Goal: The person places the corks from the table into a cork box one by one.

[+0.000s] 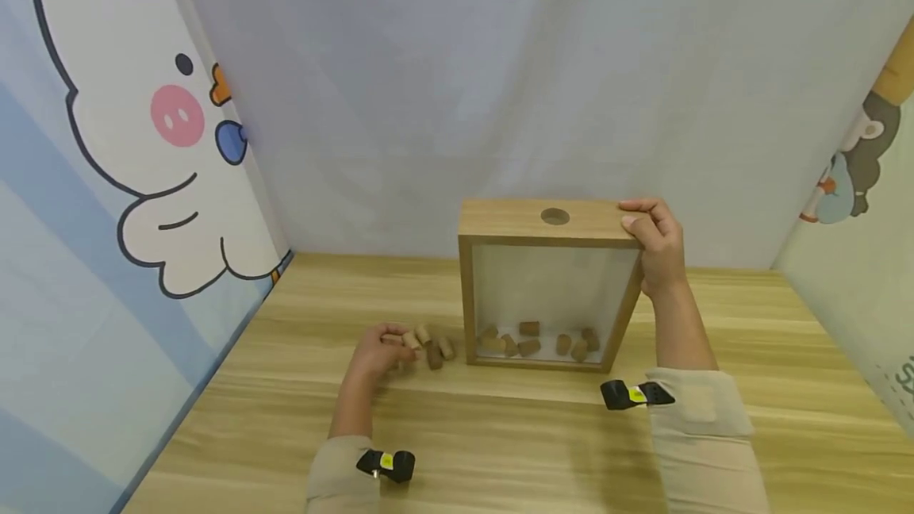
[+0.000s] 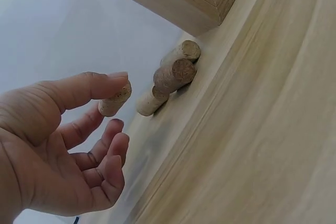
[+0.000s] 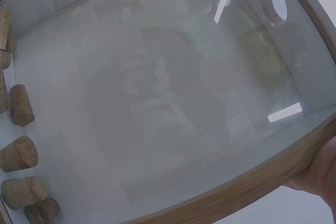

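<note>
Between thumb and forefinger, my left hand (image 2: 68, 145) pinches a cork (image 2: 115, 100), its other fingers loosely bent. Beside it on the table lie several loose corks (image 2: 175, 75), to the left of a wooden shadow box (image 1: 467, 300). The box stands upright, with a clear front and a round hole (image 1: 554, 216) in its top. Several corks (image 1: 529, 328) rest inside along its bottom. At the box's upper right corner, my right hand (image 1: 660, 248) grips the frame, thumb on the top; in the right wrist view only part of that hand shows.
The wood-grain table (image 1: 514, 435) runs back to a pale curtain (image 1: 400, 101). A cartoon-printed wall (image 1: 107, 165) borders the left side, and another printed panel (image 1: 857, 260) the right. Reflections show on the box's clear front.
</note>
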`<state>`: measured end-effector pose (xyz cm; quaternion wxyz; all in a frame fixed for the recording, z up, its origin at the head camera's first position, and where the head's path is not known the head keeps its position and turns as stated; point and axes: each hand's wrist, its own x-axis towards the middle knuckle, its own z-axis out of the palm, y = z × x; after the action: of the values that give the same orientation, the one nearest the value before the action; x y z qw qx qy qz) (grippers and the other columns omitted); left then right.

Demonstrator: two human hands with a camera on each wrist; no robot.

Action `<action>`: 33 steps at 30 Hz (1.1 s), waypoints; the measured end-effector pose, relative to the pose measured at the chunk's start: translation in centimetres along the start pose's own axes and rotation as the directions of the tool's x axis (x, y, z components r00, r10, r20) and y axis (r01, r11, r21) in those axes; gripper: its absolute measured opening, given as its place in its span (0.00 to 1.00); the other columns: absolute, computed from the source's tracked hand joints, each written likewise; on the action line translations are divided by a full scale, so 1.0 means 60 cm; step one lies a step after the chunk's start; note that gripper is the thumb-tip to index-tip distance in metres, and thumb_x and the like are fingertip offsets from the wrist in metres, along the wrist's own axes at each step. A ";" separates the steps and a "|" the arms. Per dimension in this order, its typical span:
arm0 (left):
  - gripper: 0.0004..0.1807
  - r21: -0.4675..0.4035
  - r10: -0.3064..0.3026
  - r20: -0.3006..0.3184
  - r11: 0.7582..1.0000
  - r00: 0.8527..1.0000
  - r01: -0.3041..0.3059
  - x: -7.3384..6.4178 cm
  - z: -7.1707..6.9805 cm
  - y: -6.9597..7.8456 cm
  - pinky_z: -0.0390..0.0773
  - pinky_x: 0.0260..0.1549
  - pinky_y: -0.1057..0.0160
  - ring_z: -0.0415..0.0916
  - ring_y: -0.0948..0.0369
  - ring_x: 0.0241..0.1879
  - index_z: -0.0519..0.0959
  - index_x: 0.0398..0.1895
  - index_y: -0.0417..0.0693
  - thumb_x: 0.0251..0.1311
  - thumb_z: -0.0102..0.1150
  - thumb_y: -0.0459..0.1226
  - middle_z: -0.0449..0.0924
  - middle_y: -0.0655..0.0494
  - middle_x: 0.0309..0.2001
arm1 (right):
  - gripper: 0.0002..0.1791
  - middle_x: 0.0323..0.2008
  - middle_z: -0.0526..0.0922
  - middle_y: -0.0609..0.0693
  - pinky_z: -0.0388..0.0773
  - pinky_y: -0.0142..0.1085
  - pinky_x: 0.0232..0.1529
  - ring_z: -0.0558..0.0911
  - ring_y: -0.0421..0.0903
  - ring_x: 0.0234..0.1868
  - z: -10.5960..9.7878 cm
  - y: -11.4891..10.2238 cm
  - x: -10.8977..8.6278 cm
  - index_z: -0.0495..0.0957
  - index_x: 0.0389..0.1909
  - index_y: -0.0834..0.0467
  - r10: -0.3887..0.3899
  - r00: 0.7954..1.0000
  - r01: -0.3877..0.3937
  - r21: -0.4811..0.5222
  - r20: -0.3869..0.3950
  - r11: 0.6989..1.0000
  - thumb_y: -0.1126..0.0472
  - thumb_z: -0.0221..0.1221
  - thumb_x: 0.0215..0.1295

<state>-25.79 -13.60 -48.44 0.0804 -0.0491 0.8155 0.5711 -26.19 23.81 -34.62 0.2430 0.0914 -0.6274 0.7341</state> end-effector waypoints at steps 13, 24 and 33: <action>0.24 -0.140 0.111 0.014 0.984 0.994 -0.108 -0.039 0.011 0.039 0.72 0.45 0.49 0.75 0.51 0.41 0.70 0.53 0.36 0.51 0.63 0.25 0.75 0.40 0.44 | 0.11 0.41 0.71 0.50 0.63 0.42 0.41 0.68 0.47 0.41 0.001 0.000 0.002 0.78 0.34 0.51 0.019 1.000 -0.019 0.006 -0.001 1.000 0.67 0.49 0.59; 0.25 -0.236 0.200 -0.036 0.950 0.979 -0.203 -0.093 0.026 0.080 0.75 0.37 0.59 0.75 0.54 0.34 0.72 0.50 0.37 0.47 0.69 0.29 0.76 0.45 0.37 | 0.11 0.41 0.72 0.50 0.61 0.40 0.42 0.69 0.46 0.41 -0.001 0.008 0.000 0.79 0.33 0.51 0.002 1.000 -0.001 0.025 -0.030 1.000 0.67 0.49 0.59; 0.24 -0.263 0.252 -0.084 0.928 0.964 -0.265 -0.128 0.030 0.109 0.75 0.34 0.61 0.73 0.55 0.32 0.72 0.48 0.38 0.47 0.70 0.29 0.74 0.45 0.36 | 0.12 0.39 0.72 0.50 0.64 0.37 0.39 0.69 0.45 0.39 0.001 0.012 0.002 0.79 0.33 0.52 -0.010 1.000 0.011 0.047 -0.018 0.999 0.68 0.49 0.59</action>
<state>-19.22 -9.75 -41.55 -0.0229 0.0342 0.7303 0.6819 -26.63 23.70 -35.19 0.2501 0.0939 -0.6074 0.7481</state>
